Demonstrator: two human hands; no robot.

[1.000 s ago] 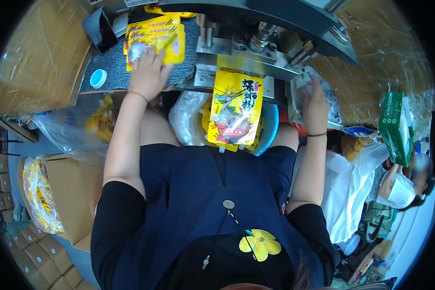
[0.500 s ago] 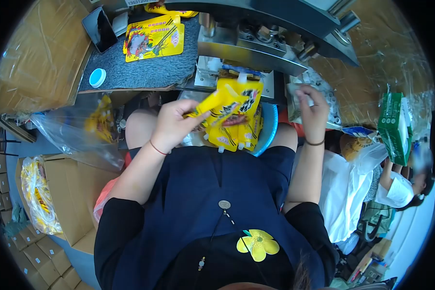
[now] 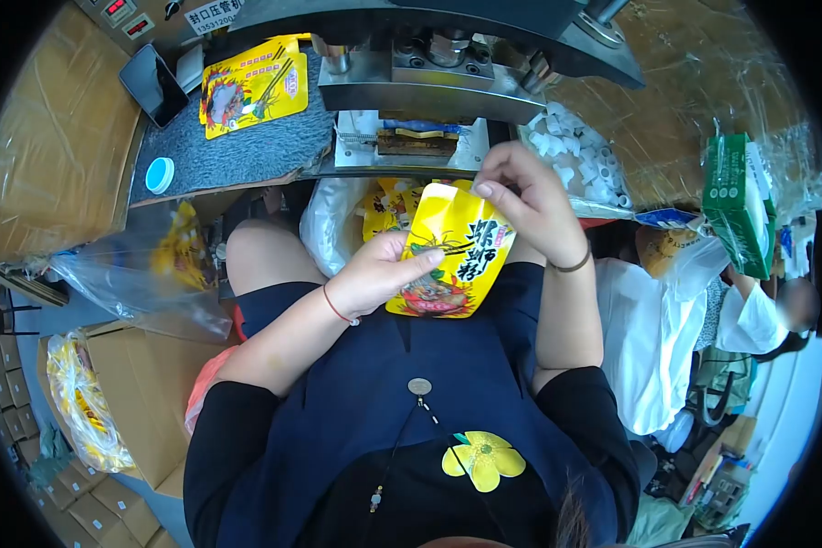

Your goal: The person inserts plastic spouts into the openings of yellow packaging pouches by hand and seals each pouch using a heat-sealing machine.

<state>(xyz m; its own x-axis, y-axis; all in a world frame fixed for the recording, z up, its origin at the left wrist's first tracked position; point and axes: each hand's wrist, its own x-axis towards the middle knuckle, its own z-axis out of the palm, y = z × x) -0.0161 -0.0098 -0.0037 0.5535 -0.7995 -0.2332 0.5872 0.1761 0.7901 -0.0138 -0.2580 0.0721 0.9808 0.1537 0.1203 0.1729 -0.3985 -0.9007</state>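
A yellow printed pouch [image 3: 447, 288] is held over my lap by my left hand [image 3: 374, 274], thumb across its front and fingers behind. My right hand [image 3: 530, 201] is closed in a pinch at the pouch's upper right corner; whatever is between its fingertips is hidden. Beyond the pouch, more yellow pouches [image 3: 388, 205] lie below the table edge beside a clear plastic bag [image 3: 329, 224]. Small white plastic spouts [image 3: 575, 151] are heaped to the right of my right hand. Ahead stands a metal press [image 3: 429, 96] with a brass-coloured jaw [image 3: 417, 142].
On the blue-grey mat lie a stack of pouches [image 3: 256, 91], a phone [image 3: 153, 87] and a round blue-lidded tub [image 3: 160, 174]. A green box [image 3: 738, 205] stands right. An open carton [image 3: 155, 384] sits lower left. Another person [image 3: 749, 315] is at far right.
The spouted pouch on the press is gone from there. My left hand now holds a pouch upright over my lap, and my right hand has come in from the right to its top corner.
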